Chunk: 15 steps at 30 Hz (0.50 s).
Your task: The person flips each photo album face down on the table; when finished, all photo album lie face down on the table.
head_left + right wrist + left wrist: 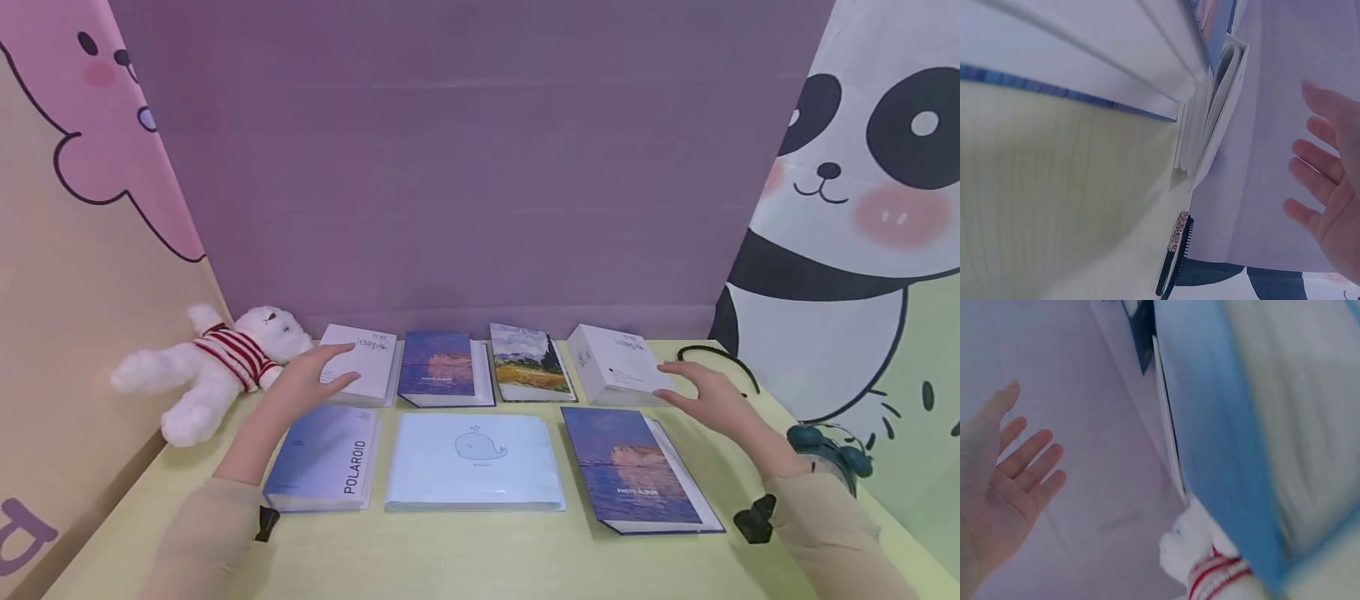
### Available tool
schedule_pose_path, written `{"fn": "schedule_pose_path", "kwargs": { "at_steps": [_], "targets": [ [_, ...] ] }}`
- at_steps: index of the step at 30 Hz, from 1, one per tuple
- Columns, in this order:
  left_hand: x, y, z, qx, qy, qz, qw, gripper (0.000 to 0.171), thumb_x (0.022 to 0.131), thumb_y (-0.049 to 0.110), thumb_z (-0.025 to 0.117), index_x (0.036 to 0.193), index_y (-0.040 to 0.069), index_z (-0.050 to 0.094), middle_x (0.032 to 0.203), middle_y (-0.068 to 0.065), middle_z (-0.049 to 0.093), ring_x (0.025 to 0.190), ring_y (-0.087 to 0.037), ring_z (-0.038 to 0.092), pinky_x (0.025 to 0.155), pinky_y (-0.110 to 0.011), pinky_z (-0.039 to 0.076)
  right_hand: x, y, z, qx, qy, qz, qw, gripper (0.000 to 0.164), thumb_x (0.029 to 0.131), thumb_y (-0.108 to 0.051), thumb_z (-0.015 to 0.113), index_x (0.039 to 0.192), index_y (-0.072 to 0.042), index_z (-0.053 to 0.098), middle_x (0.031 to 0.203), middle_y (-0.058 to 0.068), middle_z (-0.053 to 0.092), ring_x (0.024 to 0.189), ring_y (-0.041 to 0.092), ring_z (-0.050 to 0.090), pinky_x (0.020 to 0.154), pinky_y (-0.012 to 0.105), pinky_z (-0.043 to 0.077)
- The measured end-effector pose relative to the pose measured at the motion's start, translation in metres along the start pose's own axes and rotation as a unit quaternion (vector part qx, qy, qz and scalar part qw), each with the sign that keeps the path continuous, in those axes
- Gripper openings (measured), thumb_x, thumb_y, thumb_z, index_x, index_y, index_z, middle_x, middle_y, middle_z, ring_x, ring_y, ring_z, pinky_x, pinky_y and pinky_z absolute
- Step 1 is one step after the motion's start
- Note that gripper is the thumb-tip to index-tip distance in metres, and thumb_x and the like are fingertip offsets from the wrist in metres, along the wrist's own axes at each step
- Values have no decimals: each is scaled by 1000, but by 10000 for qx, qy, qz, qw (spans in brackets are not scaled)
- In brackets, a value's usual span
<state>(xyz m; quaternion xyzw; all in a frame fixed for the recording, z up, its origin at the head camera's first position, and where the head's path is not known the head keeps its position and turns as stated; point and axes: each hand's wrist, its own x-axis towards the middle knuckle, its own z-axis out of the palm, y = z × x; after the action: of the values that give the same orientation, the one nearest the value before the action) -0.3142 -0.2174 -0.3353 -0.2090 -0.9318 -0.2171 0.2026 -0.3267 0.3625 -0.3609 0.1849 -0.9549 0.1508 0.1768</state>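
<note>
Both of my hands are raised over the table with fingers apart, holding nothing. My left hand hovers by the back-left white album, above the lilac POLAROID album. In the left wrist view the left hand shows its palm and spread fingers. My right hand is beside the back-right white album; whether the fingertips touch it I cannot tell. Between the hands lie a blue photo album, a landscape-painting album and a light blue whale album. Another blue photo album lies front right.
A white plush bear in a striped top lies at the left edge. At the back right is a black toothed headband. A dark teal alarm clock stands behind the right forearm. A purple backdrop rises behind the table.
</note>
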Motion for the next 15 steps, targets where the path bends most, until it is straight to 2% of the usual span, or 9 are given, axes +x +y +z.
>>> {"fn": "schedule_pose_path", "kwargs": {
  "at_steps": [5,10,15],
  "targets": [
    [20,16,18,-273,-71,275,9992,45,88,21,66,125,-3,57,123,-20,60,114,-36,56,98,-49,44,4,-2,3,50,-78,217,9997,55,89,-31,64,129,5,51,127,31,52,117,50,46,93,63,39],
    [42,34,41,-801,-403,66,9959,48,91,27,62,132,5,52,130,-14,57,120,-32,53,103,-48,41,8,-2,6,133,-70,432,9990,59,91,-35,61,131,6,49,128,32,50,116,50,46,92,62,39],
    [62,54,65,-1139,-539,118,9920,47,92,26,61,134,7,51,133,-12,55,124,-29,50,105,-43,40,14,2,15,141,-40,361,9992,55,91,-35,61,128,5,52,126,31,52,114,49,48,91,61,41]
  ]
}}
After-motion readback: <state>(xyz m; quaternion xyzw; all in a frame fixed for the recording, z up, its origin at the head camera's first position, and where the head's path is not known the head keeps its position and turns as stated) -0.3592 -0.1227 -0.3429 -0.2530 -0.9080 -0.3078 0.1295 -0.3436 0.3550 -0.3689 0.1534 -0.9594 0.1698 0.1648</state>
